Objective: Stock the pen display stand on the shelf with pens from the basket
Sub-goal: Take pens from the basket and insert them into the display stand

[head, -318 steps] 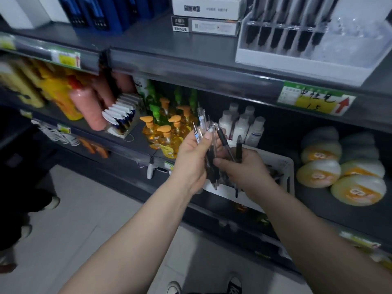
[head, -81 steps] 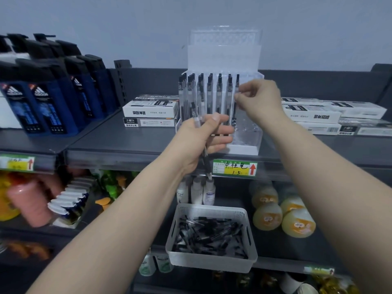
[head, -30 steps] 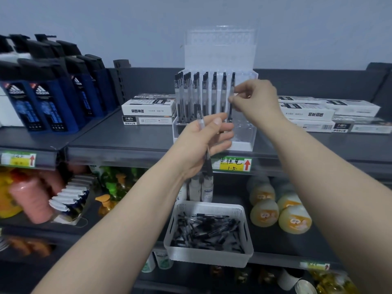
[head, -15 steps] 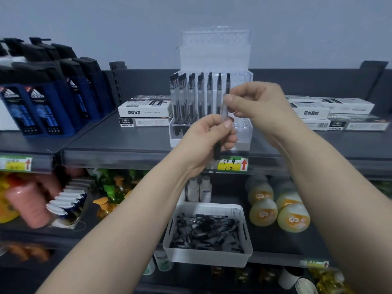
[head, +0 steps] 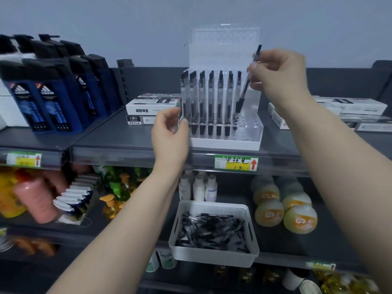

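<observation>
Pen in hand: a clear plastic pen with a black tip and black top (head: 246, 85) is up in the air over the right side of the stand. It leans, tip down.
Why it leans: the tip seems aimed at an empty hole, so it can slide in.
Right hand (head: 280, 75): its fingers pinch the top half of the pen, so the tip stays free to find the hole.
Stand: a clear plastic pen stand with a white base (head: 224, 143) sits on the dark grey shelf (head: 131, 141). Its left side is full and its right side is bare.
Pens in the stand (head: 210, 96): they stand straight up in neat rows, black tops up.
Left hand (head: 169, 134): it is curled at the stand's left corner, maybe to keep the stand from sliding. It is too blurry to tell if it grips the stand.
Basket: a white plastic basket (head: 214, 258) sits one shelf lower, right under the stand, so it is easy to reach.
Loose pens (head: 212, 230): many lie mixed up in the basket, so a lot of work is left.
Nearby: flat white boxes (head: 152, 107) and tall blue bottles (head: 51, 98) are to the left.
</observation>
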Tool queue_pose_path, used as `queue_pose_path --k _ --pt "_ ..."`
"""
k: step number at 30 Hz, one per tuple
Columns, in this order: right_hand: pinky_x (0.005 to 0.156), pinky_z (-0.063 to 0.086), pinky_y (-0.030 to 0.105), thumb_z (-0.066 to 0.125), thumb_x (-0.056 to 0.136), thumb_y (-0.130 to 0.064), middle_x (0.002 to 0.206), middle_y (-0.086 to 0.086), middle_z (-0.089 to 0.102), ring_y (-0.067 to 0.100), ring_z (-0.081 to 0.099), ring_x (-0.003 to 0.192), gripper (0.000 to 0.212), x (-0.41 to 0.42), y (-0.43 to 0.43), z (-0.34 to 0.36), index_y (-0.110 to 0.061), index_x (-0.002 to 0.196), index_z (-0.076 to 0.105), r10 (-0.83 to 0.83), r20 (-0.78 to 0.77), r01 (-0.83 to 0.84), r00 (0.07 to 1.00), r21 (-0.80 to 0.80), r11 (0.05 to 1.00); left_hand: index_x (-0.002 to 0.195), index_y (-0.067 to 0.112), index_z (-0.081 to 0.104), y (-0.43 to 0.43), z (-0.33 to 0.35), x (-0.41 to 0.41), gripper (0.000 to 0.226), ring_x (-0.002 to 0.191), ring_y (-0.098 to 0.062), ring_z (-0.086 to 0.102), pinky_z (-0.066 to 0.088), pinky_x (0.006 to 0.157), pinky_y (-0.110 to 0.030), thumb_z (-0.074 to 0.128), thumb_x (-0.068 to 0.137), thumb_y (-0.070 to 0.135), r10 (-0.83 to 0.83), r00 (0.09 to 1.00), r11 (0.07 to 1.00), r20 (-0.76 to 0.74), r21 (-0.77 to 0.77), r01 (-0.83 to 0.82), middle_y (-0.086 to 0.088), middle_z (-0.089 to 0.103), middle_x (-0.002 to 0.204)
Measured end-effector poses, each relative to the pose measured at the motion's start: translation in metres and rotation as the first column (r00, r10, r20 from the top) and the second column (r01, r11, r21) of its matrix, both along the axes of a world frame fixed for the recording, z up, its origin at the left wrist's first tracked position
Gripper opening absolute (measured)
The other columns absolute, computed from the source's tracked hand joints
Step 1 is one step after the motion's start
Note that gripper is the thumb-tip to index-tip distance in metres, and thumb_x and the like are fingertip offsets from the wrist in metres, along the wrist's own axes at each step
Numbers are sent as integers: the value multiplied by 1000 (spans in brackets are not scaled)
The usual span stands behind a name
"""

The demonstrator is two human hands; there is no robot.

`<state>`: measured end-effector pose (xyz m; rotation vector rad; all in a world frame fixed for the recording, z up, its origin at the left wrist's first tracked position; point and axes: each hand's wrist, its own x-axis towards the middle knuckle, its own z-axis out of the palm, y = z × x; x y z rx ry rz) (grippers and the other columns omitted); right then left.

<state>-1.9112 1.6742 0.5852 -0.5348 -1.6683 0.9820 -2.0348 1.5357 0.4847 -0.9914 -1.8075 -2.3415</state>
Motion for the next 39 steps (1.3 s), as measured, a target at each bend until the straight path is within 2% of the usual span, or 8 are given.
queue_pose_path --k 2,8,14,20,26,28,32,39 --pt "66 57 23 62 88 -5 74 0 61 12 60 64 16 -4 1 -2 -12 102 60 -12 15 12 1000 22 1000 108 20 54 2 -3 -5 23 107 -11 56 46 97 -24 57 89 6 -23 1000 997 15 -69 24 3 59 112" --pt "72 59 30 61 88 -7 78 4 61 19 62 70 14 -8 4 -2 -17 98 60 -40 46 35 998 101 994 111 22 50 6 -2 -11 28 111 -9 53 42 97 -22 57 89 7 -56 998 987 13 -152 58 2 55 118" --pt "67 56 24 61 88 -6 77 2 61 10 60 63 25 -6 9 -5 -6 114 63 -82 42 78 996 108 991 110 21 50 4 -3 -14 26 111 -9 54 44 101 -28 57 89 8 -67 998 984 18 -162 69 1 57 118" --pt "70 58 26 61 89 -7 75 -2 60 10 60 63 21 -6 4 -4 -12 108 62 -71 46 65 996 121 990 112 21 52 2 -3 -12 27 110 -8 54 44 100 -27 58 88 9 -63 998 980 7 -189 63 4 57 118" --pt "67 57 22 60 89 -6 74 -2 59 9 60 62 21 -10 6 -15 -11 109 63 -103 104 89 989 136 987 109 25 51 0 -4 -9 28 111 -12 54 45 101 -36 59 87 11 -60 998 976 -2 -208 58 2 57 119" --pt "68 56 27 63 87 -9 72 -2 60 10 62 61 21 -13 7 -25 -9 108 65 -125 156 104 980 137 985 110 25 50 0 -3 -8 28 113 -13 53 44 102 -36 59 87 11 -64 998 975 -2 -213 62 2 56 120" --pt "79 56 46 69 80 -25 66 -11 62 18 68 75 13 -15 9 -38 -27 92 65 -217 234 182 948 159 970 111 25 49 -2 -2 -6 29 115 -12 51 42 104 -35 59 88 11 -75 997 973 -3 -217 73 4 54 122" --pt "87 54 41 65 86 -25 89 3 70 20 68 86 23 -13 1 -44 -12 104 71 -264 290 205 920 218 954 117 23 49 -4 -2 -6 31 117 -11 48 40 106 -35 58 89 13 -82 996 968 -30 -242 72 5 52 124"
